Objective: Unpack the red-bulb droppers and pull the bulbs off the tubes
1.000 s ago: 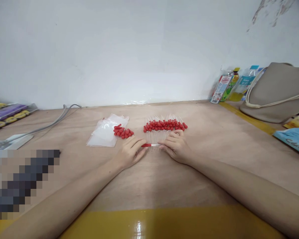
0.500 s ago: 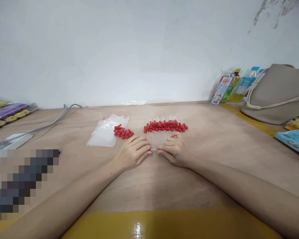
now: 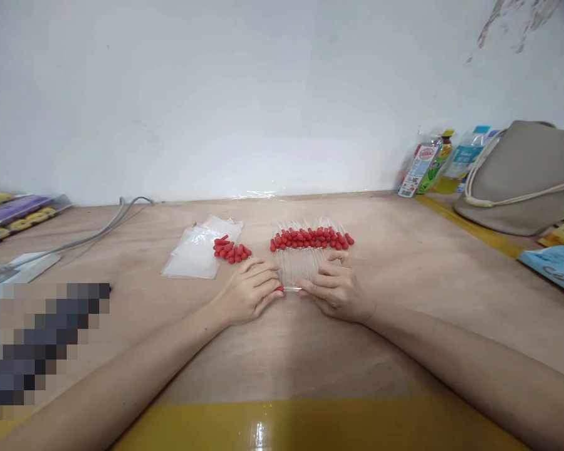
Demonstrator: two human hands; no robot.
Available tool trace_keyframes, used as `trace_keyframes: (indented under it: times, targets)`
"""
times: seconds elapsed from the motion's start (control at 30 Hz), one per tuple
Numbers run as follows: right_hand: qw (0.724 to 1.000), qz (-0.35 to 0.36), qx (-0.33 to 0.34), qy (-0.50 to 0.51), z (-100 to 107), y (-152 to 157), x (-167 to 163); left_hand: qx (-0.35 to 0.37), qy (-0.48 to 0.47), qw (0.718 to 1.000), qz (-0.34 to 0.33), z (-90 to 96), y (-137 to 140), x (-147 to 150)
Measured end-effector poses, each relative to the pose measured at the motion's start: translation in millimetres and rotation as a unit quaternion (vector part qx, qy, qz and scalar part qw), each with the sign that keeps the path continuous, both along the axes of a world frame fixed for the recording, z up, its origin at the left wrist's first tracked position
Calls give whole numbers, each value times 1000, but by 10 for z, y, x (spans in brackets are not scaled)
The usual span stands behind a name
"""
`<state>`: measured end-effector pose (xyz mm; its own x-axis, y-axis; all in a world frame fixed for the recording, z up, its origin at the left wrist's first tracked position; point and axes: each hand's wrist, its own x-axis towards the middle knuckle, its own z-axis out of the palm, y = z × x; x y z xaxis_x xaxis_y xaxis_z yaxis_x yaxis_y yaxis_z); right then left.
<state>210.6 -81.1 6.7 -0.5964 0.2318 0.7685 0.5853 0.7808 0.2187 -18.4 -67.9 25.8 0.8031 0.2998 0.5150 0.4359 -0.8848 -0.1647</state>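
Note:
My left hand [image 3: 251, 291] pinches a red rubber bulb [image 3: 280, 289] that peeks out at its fingertips. From the bulb a clear glass dropper tube [image 3: 291, 289] runs level across to my right hand [image 3: 336, 287], whose fingers are closed on the other end. Just beyond the hands lies a row of loose clear tubes [image 3: 294, 266], side by side. Behind them, droppers with red bulbs [image 3: 310, 238] are lined up, tubes pointing to the wall. Left of these is a small heap of loose red bulbs [image 3: 232, 250], partly on clear plastic bags [image 3: 192, 254].
A grey cable [image 3: 98, 232] and packs in purple and yellow [image 3: 23, 213] lie at the left. At the right stand a drink carton [image 3: 418, 169], bottles [image 3: 465, 160] and a beige bag [image 3: 526, 175], with a blue packet [image 3: 554, 266] nearer. Yellow tape [image 3: 207, 426] covers the front edge.
Both hands and the dropper have shifted slightly toward me. My right hand has moved a little right, and more of the bulb shows at my left fingertips.

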Motion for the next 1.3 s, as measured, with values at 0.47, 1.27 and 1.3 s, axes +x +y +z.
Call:
trace_keyframes:
  times: [0.47, 1.27, 1.3]
  targets:
    - [998, 17, 49, -24, -7, -72, 168, 50, -20, 999, 0, -35, -100, -65]
    - [972, -118, -182, 94, 82, 190, -314, -229, -221, 914, 253, 25, 137, -246]
    - [972, -121, -187, 78, 96, 204, -379, -210, -228, 915, 258, 66, 155, -300]
